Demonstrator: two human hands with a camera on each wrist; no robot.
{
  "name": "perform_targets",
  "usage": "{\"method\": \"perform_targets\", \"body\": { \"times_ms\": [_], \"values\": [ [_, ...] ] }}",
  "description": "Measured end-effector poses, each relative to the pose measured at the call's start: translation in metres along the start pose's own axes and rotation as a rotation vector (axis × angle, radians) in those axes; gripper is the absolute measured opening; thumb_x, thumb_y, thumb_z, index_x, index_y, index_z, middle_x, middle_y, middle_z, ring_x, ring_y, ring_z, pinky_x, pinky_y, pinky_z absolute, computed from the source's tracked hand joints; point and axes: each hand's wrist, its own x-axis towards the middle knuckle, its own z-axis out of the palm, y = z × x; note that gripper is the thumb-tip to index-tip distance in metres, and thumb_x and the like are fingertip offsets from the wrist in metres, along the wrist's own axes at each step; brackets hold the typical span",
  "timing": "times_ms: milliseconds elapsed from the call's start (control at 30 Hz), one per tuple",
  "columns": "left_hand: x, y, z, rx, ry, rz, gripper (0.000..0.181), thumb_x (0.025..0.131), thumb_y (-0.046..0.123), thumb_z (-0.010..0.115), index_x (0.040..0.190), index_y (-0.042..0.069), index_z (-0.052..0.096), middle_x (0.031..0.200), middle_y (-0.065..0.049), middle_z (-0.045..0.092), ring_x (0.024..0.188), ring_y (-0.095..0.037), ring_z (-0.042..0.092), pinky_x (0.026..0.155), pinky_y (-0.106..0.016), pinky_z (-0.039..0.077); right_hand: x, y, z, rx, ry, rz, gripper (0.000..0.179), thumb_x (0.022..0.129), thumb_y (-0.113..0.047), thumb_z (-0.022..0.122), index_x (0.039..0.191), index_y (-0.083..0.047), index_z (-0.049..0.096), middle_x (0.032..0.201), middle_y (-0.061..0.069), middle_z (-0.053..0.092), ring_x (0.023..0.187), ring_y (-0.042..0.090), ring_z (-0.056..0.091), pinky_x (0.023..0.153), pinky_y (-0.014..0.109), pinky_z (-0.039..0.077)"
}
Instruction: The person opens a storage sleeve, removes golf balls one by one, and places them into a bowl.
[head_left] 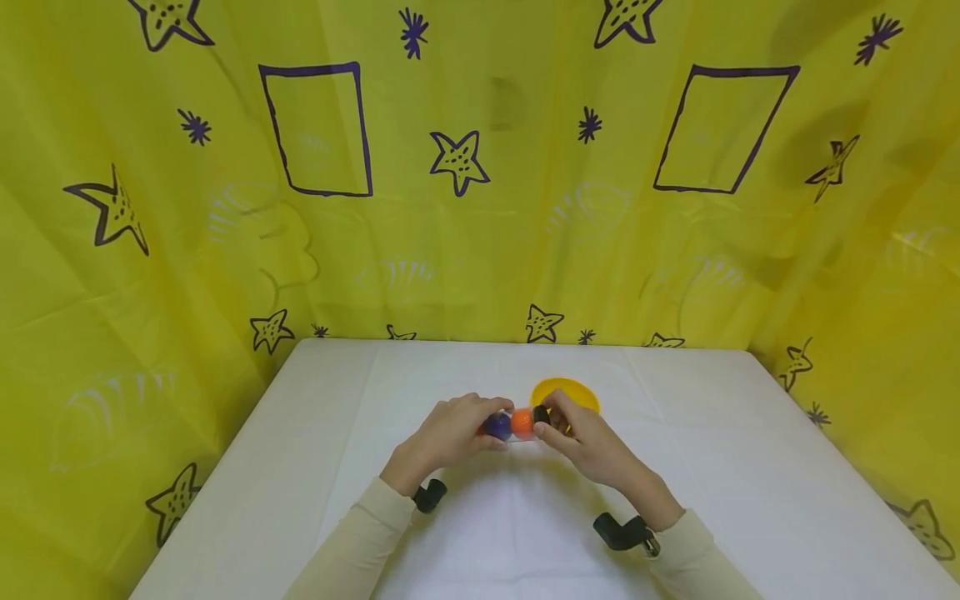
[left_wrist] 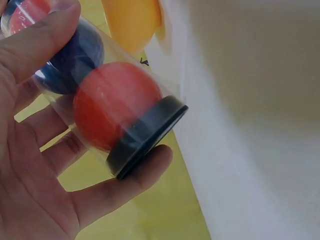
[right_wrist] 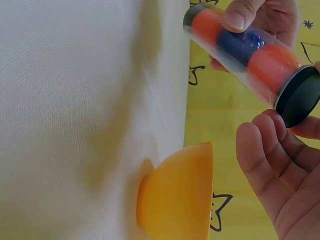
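Note:
My left hand (head_left: pixel 454 429) grips a clear plastic tube (right_wrist: pixel 245 55) around its body, thumb on top. Inside sit an orange-red ball (right_wrist: pixel 275 65), a dark blue ball (right_wrist: pixel 240 47) and another reddish ball (right_wrist: pixel 206 26), in a row. Black caps close both ends; the left-hand one (left_wrist: pixel 146 139) has a finger of the left hand under it. At the other end, my right hand (head_left: pixel 596 442) pinches the black cap (right_wrist: pixel 300 97) between thumb and fingertips. The tube is held above the table, roughly level in the head view.
Behind the right hand a yellow bowl (head_left: pixel 570 388) stands upright on the white-covered table (head_left: pixel 420 367). A yellow curtain (head_left: pixel 510 242) with drawn stars and frames hangs around the back and sides. Dark wrist mounts (head_left: pixel 621 532) are strapped at both wrists.

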Motion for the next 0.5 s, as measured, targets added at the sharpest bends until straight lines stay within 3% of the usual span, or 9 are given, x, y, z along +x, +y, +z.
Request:
{"method": "perform_targets", "body": {
  "times_ms": [233,367,500],
  "values": [
    [0.0,-0.005,-0.002,-0.057,-0.045,-0.019,0.055,0.088,0.04,0.08,0.137,0.024,0.062,0.12,0.003,0.073,0.099,-0.014,0.06,0.088,-0.035,0.055,0.0,-0.001,0.001,-0.005,-0.018,-0.024,0.023,0.102,-0.028,0.063,0.114,-0.011,0.054,0.083,-0.003,0.06,0.074,0.009,0.054,0.064,0.023,0.048],
    [-0.001,-0.013,-0.003,-0.114,-0.075,-0.04,0.055,0.088,0.039,0.08,0.137,0.023,0.062,0.12,0.003,0.072,0.102,-0.014,0.062,0.094,-0.036,0.054,0.0,-0.001,0.0,0.014,-0.022,-0.044,0.024,0.101,-0.024,0.065,0.117,-0.01,0.054,0.093,-0.001,0.064,0.082,0.009,0.059,0.072,0.023,0.054],
    [-0.002,-0.023,-0.005,-0.129,-0.059,-0.076,0.053,0.088,0.035,0.081,0.136,0.021,0.063,0.122,0.0,0.073,0.105,-0.017,0.065,0.097,-0.042,0.054,0.0,-0.003,-0.003,0.063,0.019,-0.08,0.029,0.095,-0.015,0.071,0.117,-0.007,0.054,0.102,0.004,0.066,0.091,0.013,0.065,0.083,0.027,0.059]
  ]
}}
